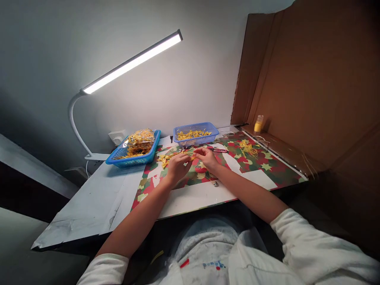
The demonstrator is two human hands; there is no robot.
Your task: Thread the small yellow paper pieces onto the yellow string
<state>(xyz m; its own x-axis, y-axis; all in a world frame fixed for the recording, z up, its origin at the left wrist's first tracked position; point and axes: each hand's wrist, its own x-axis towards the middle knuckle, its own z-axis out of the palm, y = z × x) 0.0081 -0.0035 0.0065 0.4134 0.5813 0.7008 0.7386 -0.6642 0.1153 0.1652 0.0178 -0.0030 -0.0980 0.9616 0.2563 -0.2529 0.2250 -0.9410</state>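
Head view, right hand grip pinched on yellow piece, left hand grip unclear, lettering on white garment unreadable

This looks like a small, improvised handcraft corner; whether it belongs to a home or a workshop cannot be told. A white-covered worktop with a worn patterned sheet stands against a plain wall beneath a bar-shaped lamp. A blue basket and a violet-blue basket hold many small yellow pieces, and brown cardboard rises along the right side.
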